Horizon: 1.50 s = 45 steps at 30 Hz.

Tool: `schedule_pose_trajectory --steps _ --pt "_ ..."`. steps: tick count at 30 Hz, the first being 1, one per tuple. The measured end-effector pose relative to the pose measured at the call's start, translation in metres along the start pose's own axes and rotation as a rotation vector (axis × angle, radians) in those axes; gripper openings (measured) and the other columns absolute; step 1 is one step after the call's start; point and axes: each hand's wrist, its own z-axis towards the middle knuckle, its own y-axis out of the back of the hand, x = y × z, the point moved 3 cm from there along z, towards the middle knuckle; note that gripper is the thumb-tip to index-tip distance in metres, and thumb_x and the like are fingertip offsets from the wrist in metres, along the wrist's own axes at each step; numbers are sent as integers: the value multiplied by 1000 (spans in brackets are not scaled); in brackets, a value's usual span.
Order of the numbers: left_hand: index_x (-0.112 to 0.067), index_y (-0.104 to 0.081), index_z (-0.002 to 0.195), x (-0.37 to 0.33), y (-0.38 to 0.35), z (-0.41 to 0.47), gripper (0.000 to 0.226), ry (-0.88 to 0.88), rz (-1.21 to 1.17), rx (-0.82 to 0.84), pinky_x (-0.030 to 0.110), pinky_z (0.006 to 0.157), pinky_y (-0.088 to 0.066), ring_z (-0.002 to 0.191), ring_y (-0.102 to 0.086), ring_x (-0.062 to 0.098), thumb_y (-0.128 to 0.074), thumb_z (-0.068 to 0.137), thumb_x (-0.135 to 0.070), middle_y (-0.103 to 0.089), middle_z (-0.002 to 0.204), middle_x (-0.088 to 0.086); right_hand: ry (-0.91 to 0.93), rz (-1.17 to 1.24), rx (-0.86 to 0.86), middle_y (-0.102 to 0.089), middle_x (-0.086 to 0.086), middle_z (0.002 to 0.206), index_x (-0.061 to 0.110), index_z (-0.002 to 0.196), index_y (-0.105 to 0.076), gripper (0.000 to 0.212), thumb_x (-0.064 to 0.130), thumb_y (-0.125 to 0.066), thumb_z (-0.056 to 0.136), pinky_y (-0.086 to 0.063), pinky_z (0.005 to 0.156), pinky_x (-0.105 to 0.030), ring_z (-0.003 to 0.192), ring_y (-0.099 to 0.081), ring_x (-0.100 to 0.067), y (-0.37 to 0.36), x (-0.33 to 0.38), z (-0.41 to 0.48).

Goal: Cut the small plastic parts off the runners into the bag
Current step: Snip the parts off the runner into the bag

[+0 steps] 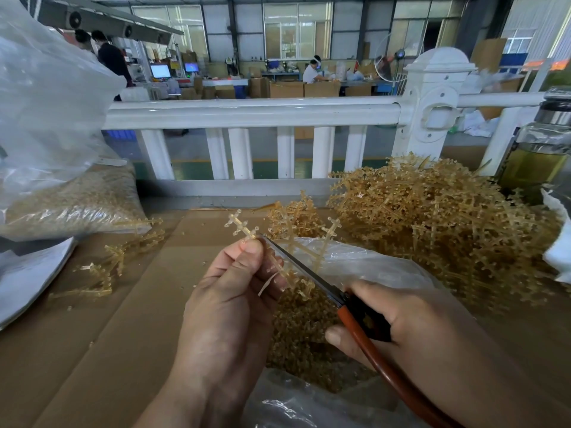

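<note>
The left hand, nearest the lens, pinched a branched amber runner between thumb and curled fingers, holding it above the mouth of the clear plastic bag. Just right of it, the right hand was wrapped round the orange and black handles of the scissors, whose thin blades ran up along the runner toward the left thumb, apparently close together. Below both, the bag held a mound of small parts. The step in hand looked like mid-trimming: several nubs remained on the branches beyond the thumb. The next move would call for opening the blades, setting them at the base of a nub, and keeping the runner over the bag so the part drops inside. Toward the bench's right edge lay a heap of uncut runners; near the left edge, a few loose runners sat on the cardboard before a filled bag.
</note>
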Motion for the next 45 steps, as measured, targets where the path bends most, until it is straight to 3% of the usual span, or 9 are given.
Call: schedule_pose_trajectory --steps 4,8,13,19,29,40,45 --pt "-17 -71 74 0 0 0 12 1 -7 0 23 58 -52 61 -57 12 -65 84 -15 -59 73 4 7 -9 -17 -66 30 90 56 114 -39 59 88 -43 64 -50 73 -15 80 -61 12 0 -1 0" --pt "-17 -69 76 0 1 1 11 -3 5 4 24 59 -52 62 -57 13 -65 85 -16 -59 74 4 19 -3 -13 -64 29 86 47 107 -52 55 84 -47 67 -48 70 -14 76 -62 9 0 0 0" --pt "-21 -70 71 -2 0 -1 13 -21 61 22 22 60 -52 61 -57 11 -66 83 -20 -59 70 2 29 -65 -14 -64 24 85 48 103 -48 55 89 -38 67 -49 71 -16 85 -58 9 1 -1 0" --pt "-22 -71 69 -1 -1 -2 17 -14 92 18 22 59 -52 63 -57 11 -65 85 -19 -60 72 2 21 -77 -21 -65 24 84 49 107 -47 60 90 -34 67 -49 73 -16 80 -59 10 0 -2 0" --pt "-22 -71 66 -2 -5 -2 20 -17 69 23 22 58 -51 60 -56 11 -64 83 -17 -60 70 2 19 -50 -30 -65 18 76 47 103 -51 57 89 -35 67 -50 62 -22 73 -63 1 0 -2 0" --pt "-22 -71 65 -3 -5 -2 20 -20 59 25 22 56 -50 59 -55 11 -64 83 -16 -59 70 2 17 -45 -36 -67 19 78 45 108 -54 61 87 -38 68 -52 66 -23 74 -64 2 -1 -1 0" --pt "-23 -71 64 -3 -4 -3 23 -28 80 28 22 57 -51 58 -56 11 -62 85 -17 -59 68 1 24 -29 -4 -63 31 88 51 106 -49 58 91 -37 65 -47 62 -15 78 -61 10 -1 -3 2"
